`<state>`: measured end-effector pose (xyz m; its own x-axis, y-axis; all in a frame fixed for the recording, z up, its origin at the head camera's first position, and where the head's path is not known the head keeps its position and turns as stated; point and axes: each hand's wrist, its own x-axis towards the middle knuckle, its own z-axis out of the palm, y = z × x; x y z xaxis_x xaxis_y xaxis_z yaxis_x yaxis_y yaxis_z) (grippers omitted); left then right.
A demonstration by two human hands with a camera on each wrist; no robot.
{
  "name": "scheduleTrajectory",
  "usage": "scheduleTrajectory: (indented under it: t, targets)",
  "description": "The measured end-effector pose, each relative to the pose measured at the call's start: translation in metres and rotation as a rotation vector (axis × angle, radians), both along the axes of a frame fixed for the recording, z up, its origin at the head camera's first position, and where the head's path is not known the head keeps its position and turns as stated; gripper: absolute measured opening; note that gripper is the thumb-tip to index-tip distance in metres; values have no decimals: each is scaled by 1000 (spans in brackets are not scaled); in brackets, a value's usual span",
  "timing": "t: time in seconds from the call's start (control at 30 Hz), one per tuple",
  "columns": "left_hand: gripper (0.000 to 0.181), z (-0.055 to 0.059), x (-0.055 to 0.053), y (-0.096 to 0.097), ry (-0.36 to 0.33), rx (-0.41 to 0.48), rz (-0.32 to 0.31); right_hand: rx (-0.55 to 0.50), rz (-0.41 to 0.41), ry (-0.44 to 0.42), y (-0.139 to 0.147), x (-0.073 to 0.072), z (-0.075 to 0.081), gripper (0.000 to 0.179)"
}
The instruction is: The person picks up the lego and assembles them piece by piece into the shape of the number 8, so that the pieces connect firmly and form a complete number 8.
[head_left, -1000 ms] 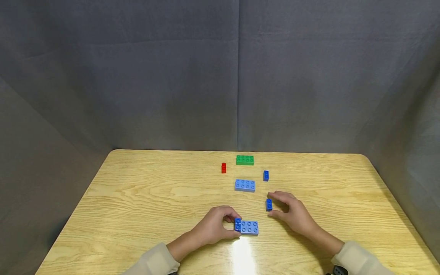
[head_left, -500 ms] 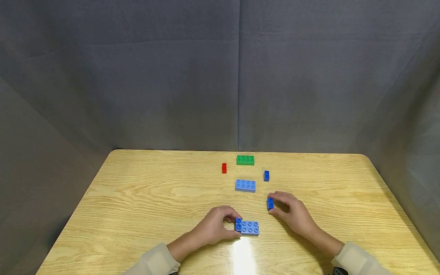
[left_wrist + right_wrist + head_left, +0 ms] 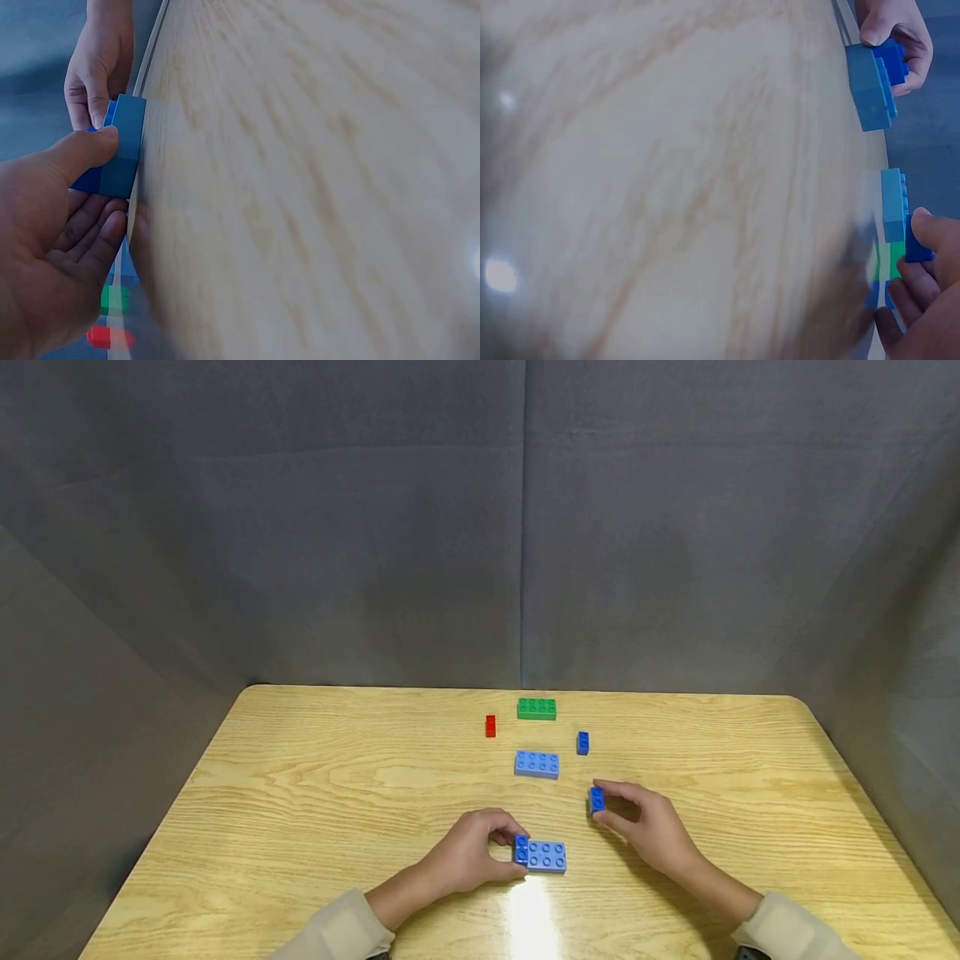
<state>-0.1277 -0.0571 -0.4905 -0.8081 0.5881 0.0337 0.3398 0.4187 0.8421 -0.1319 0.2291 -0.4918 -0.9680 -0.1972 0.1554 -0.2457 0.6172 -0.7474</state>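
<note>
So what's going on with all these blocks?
A person is handling toy blocks on a table. The left hand holds a small dark blue block that sits on the left end of a light blue block. The right hand pinches another small blue block, apart from those two. Farther back lie a second light blue block, a third small blue block, a green block and a red block.

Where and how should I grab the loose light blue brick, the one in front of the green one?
Pinch the light blue brick, likely best from above, by its long faces at mid-length: it lies flat, studs up, and the green brick behind sits apart from it, leaving finger room. The right hand nearby holds a small blue brick.
</note>
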Motion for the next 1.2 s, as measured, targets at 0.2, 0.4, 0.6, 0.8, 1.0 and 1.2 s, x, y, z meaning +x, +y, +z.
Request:
scheduleTrajectory:
  t: [0.2, 0.4, 0.6, 0.8, 1.0, 1.2]
  targets:
    - [30, 0, -1, 0, -1, -1, 4, -93, 8, -79, -2, 5, 6, 44]
    - [30, 0, -1, 0, 6, -5, 4, -157, 15, -136, -7, 12, 13, 44]
    - [31, -1, -1, 0, -1, -9, 4, -185, 50, -157, -14, 21, 16, 45]
    - [30, -2, -1, 0, -8, -4, 4, -173, 98, -146, -25, 32, 17, 45]
    - [31, -2, -1, 0, -5, -2, 0, -140, 154, -112, -32, 39, 17, 42]
    - [31, -3, -1, 0, 6, -5, -4, -132, 182, -96, -36, 42, 12, 42]
